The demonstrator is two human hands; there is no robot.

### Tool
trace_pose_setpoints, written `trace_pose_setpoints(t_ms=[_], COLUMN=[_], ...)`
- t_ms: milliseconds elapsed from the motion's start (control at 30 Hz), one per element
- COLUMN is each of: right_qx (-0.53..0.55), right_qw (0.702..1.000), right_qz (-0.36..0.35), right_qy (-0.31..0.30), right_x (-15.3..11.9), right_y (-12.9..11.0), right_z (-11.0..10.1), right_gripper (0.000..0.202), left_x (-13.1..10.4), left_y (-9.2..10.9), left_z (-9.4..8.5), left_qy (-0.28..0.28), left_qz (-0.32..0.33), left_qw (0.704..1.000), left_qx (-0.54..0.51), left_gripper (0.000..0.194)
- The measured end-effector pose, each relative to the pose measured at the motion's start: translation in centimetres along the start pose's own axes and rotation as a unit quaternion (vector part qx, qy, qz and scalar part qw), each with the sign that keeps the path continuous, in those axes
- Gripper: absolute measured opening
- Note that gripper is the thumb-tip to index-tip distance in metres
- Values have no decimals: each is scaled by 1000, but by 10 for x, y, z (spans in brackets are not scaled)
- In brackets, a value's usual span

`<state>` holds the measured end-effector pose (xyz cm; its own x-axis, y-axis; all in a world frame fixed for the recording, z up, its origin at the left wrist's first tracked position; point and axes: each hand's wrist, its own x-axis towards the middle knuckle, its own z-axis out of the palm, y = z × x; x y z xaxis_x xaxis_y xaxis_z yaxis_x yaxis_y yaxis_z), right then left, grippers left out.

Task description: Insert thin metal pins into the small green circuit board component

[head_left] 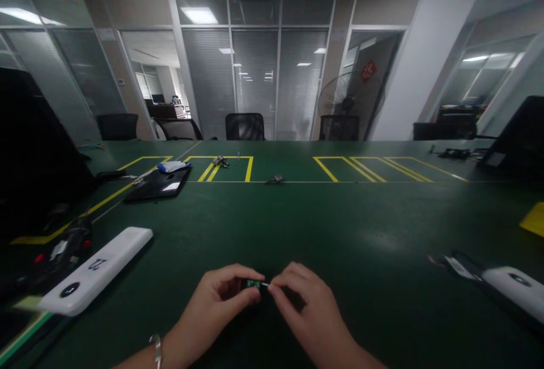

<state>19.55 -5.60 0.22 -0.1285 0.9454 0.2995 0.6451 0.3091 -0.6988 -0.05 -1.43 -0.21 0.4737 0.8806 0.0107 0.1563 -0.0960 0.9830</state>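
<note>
Near the front of the green table, my left hand point(227, 292) pinches a small green circuit board point(253, 283) between thumb and fingers. A bracelet circles the left wrist. My right hand point(304, 295) faces it from the right, thumb and fingertips closed on a thin pale piece point(266, 284) at the board's right end. That piece is too small to name, and I cannot tell whether it is joined to the board. Part of the board is hidden behind the left fingers.
On the green table point(340, 227), a white device marked 22 point(102, 270) lies left and another white device point(516, 287) right. A black folder-like item point(159, 182) sits further back left. Small metal parts point(221, 161) and one piece point(276, 179) lie ahead. Dark monitors stand at both sides.
</note>
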Motion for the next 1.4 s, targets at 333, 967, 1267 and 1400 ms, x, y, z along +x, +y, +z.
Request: trace_pose_setpoints(t_ms=[333, 967, 1267, 1400], right_qx=[18, 66, 67, 53], right_qw=[1000, 998, 998, 999], right_qz=[3, 8, 1, -3], right_qy=[1, 18, 8, 8], right_x=[-2, -2, -2, -4], right_y=[0, -1, -1, 0], right_z=[0, -3, -3, -2], right_gripper=[15, 15, 15, 16], left_x=[0, 2, 1, -1], left_y=[1, 0, 1, 6], left_z=[0, 3, 4, 4], left_qy=[-23, 26, 18, 13], left_qz=[-26, -25, -19, -12], left_qw=[994, 980, 993, 1000], left_qx=[-108, -195, -119, -21], left_gripper=[19, 25, 14, 28])
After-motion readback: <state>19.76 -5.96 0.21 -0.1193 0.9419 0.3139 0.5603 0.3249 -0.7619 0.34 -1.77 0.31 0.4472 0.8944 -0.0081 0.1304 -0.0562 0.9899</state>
